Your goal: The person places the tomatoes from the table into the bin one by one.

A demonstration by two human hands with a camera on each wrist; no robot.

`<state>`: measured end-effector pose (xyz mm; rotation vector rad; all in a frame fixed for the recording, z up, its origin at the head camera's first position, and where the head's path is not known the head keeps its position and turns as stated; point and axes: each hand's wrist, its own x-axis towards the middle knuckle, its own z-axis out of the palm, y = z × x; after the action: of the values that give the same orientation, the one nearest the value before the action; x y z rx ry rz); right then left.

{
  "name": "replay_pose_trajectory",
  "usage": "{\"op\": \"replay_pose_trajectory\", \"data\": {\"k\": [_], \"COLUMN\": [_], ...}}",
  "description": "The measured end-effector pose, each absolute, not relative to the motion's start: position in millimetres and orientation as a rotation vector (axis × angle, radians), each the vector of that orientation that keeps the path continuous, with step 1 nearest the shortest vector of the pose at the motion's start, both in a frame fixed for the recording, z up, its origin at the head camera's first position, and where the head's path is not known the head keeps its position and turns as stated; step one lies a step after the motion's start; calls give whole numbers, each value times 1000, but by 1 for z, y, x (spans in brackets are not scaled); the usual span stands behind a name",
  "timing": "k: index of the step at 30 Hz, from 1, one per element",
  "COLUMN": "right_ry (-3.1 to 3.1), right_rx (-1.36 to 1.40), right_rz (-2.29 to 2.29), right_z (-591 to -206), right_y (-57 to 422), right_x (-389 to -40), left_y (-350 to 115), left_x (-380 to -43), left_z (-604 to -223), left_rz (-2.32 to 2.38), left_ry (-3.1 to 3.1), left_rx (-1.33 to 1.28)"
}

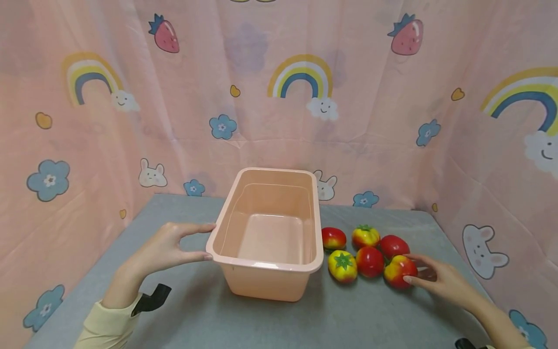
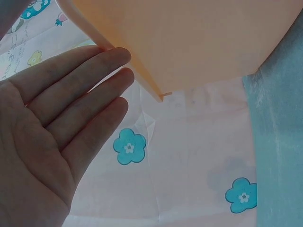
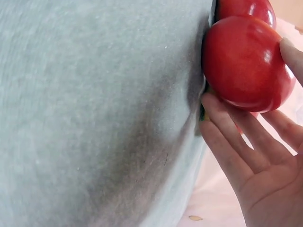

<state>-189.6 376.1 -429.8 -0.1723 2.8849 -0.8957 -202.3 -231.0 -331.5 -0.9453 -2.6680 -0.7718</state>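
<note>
A: Where is the glossy, round red-and-yellow fruit?

B: Lower right of the frame, pinched between the thumb and fingers of the right hand, much the nearer one

A: And the left hand?

B: Left of centre, thumb and straight fingers apart, touching the left rim of the peach-coloured rectangular plastic bin

A: Which way is the bin from that fruit?

B: Leftward, mid-frame, long axis running near to far, other shiny red and yellow fruits between

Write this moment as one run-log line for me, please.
left hand: touches peach tub at rim | right hand: holds red-yellow fruit | five other fruits: on table
</note>
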Motion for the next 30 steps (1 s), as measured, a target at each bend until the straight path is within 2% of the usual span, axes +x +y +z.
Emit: {"op": "replay_pose_trajectory", "data": {"k": [16,30], "right_ry": [2857,2950], "right_rx": [-138,-216], "right_rz": [-913,-945], "right_z": [-429,-405], "right_y": [377,371], "right_x": [-192,-189], "left_y": [-230,-231], "left_x": [-204,-203], "left_z": [-332,-334], "left_rz": [-772,-788], "left_ry": [-2661,-2665], "left_rx": [-951,-941]}}
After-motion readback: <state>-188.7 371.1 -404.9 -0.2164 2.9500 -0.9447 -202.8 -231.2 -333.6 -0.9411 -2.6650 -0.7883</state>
